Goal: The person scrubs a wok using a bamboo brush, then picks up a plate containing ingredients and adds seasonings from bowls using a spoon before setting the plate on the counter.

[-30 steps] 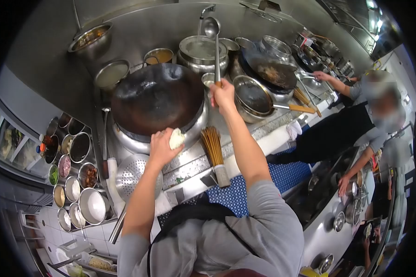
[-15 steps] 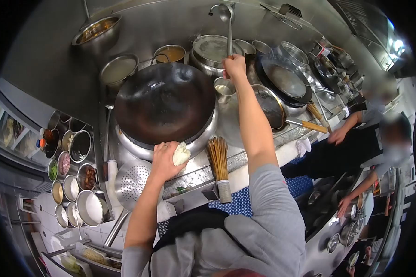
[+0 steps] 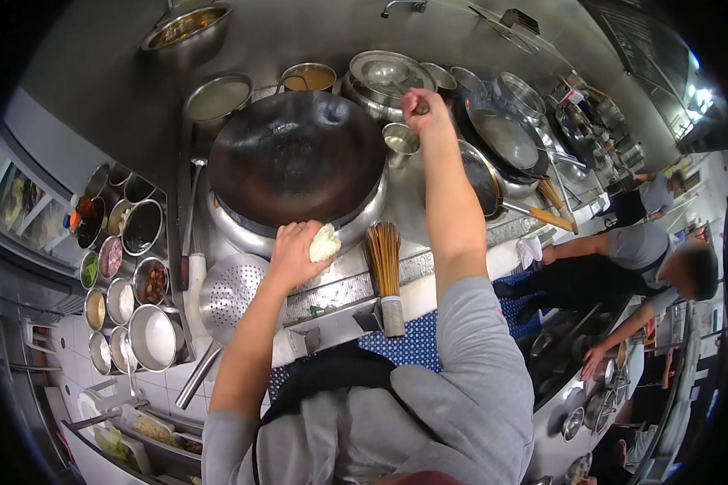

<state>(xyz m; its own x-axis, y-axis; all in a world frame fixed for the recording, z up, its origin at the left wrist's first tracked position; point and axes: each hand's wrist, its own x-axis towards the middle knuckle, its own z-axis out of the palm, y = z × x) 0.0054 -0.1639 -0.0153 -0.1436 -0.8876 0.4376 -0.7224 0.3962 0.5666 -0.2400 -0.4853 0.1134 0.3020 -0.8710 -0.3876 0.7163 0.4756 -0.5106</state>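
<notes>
My left hand is closed around a bunched white cloth at the near rim of a large dark wok. The wok sits on a round steel burner ring, and nothing lies in it. My right hand grips the handle of a steel ladle. Its bowl is down in a round pot of water behind the wok, on the right. A small steel container stands just below my right hand. The bamboo brush lies to the right of my left hand.
A perforated strainer rests left of my left forearm. Several steel containers of ingredients stand farther left. Another wok and a pan with a wooden handle are on the right. A co-worker stands at the right.
My right hand has lowered the ladle from upright above the pot into the water. My left hand stays on the cloth at the wok's rim. The co-worker's near arm has drawn back.
</notes>
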